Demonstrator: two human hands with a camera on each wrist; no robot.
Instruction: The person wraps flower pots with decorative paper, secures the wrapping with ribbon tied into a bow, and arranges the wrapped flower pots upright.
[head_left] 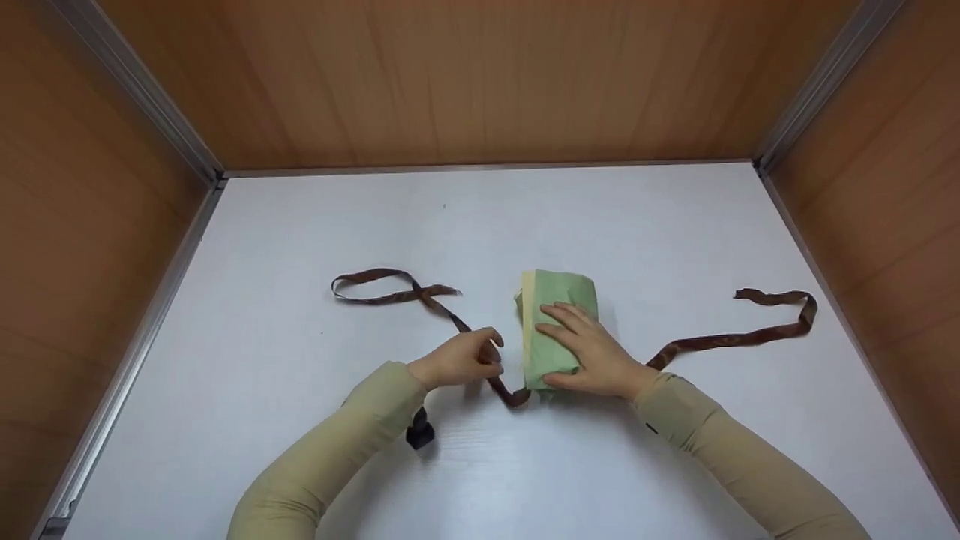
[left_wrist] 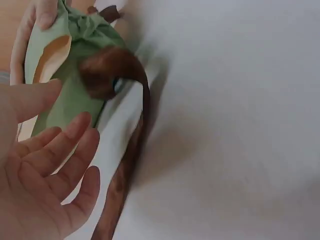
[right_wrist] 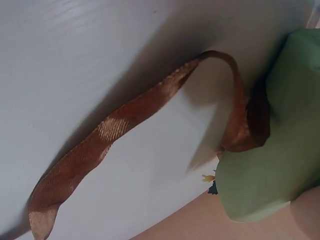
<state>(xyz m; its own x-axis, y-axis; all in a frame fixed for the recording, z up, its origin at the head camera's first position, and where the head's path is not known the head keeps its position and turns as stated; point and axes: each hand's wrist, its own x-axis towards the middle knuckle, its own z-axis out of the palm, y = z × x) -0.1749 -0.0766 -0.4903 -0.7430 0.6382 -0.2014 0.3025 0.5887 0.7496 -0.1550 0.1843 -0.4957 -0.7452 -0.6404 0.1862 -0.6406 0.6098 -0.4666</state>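
A green packet (head_left: 559, 289) with a cream edge lies on the white table, its green covering creased and gathered at one end in the left wrist view. My right hand (head_left: 596, 356) rests on top of it, fingers spread across the green face. A brown ribbon (head_left: 510, 394) comes out at the packet's near end and runs left in a loop. Just left of the packet, over this ribbon, my left hand (head_left: 465, 358) has its fingers loosely bent with nothing between them. In the right wrist view, brown ribbon (right_wrist: 135, 117) also curls out from the green covering (right_wrist: 280, 165).
The right stretch of ribbon (head_left: 750, 337) bends back near the table's right side. A small black object (head_left: 420, 431) shows beneath the left sleeve (head_left: 337, 442). Wood-patterned panels (head_left: 480, 82) with metal edging enclose the table at the back and both sides.
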